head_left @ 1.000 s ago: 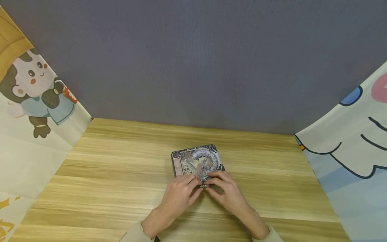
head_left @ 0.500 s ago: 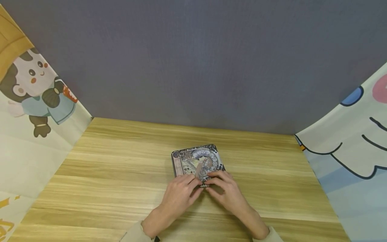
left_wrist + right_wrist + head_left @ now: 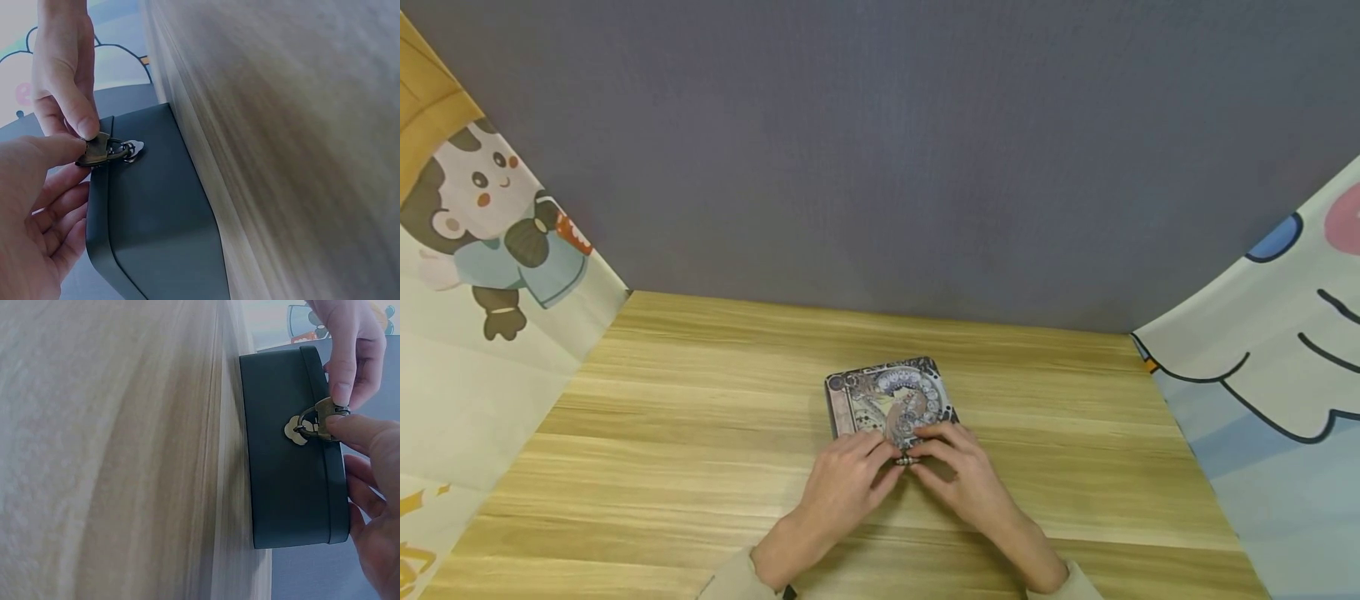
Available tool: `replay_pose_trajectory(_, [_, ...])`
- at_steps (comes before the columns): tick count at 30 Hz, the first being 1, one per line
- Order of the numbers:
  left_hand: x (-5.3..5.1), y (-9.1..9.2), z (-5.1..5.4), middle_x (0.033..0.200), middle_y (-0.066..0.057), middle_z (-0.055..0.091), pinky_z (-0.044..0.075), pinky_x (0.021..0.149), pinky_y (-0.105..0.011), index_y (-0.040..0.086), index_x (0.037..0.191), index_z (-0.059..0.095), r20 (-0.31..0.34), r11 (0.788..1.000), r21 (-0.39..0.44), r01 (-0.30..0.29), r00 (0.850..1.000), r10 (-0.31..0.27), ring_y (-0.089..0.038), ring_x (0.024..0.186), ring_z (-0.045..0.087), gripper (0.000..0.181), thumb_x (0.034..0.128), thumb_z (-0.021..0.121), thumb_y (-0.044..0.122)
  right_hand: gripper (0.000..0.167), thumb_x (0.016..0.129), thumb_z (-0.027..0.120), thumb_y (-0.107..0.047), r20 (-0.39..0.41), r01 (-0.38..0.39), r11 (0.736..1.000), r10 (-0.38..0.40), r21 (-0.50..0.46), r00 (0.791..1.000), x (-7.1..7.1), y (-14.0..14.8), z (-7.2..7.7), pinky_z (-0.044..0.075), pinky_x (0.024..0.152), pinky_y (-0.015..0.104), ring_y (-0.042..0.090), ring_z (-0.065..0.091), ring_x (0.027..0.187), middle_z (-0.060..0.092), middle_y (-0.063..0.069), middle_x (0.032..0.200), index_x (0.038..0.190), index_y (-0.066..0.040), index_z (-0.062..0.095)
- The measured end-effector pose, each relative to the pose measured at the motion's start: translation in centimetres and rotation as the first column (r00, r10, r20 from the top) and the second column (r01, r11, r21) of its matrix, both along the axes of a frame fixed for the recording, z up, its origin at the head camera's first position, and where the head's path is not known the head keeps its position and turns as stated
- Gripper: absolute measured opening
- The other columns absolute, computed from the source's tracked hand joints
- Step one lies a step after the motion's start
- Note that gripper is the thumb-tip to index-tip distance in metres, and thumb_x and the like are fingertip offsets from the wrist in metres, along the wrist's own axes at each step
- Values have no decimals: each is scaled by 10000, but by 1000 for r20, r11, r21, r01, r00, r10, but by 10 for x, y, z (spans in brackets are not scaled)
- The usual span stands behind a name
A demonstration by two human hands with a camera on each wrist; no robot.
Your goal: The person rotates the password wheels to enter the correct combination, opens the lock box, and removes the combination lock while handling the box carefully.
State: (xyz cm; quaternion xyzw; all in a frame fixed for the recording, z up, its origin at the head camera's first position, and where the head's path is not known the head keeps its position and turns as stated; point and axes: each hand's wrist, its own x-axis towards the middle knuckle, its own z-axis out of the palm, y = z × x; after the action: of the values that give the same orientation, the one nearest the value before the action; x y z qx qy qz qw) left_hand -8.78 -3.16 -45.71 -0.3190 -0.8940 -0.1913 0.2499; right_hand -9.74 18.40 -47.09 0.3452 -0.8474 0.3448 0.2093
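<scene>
A dark box with rounded corners and a patterned lid (image 3: 891, 392) stands on the table, its lid down. On its near side, a small bronze-coloured padlock (image 3: 324, 419) hangs by its shackle from a flower-shaped metal clasp plate (image 3: 296, 431). My left hand (image 3: 852, 473) pinches one end of the padlock between thumb and finger. From the other side my right hand (image 3: 964, 468) pinches it too, with the other fingers against the lid. In the head view the fingers cover much of the padlock; both wrist views show it more plainly.
The wood-grain table (image 3: 700, 417) extends around the box. A grey partition (image 3: 880, 167) rises behind it. Cloth panels with cartoon prints, a left panel (image 3: 445, 400) and a right panel (image 3: 1262, 467), flank the table.
</scene>
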Motion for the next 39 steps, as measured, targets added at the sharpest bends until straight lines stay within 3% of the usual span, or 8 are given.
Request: replay_pose_trajectory(39, [1, 1, 0, 900, 97, 694, 540, 670, -196, 190, 940, 751, 13, 1000, -5, -30, 999, 30, -47, 770, 632, 246, 770, 912, 265, 317, 740, 890, -95, -11, -9, 1000, 9, -5, 1000, -1, 0, -2, 581, 924, 452, 245, 654, 1073, 698, 35, 1180, 1022, -164, 762])
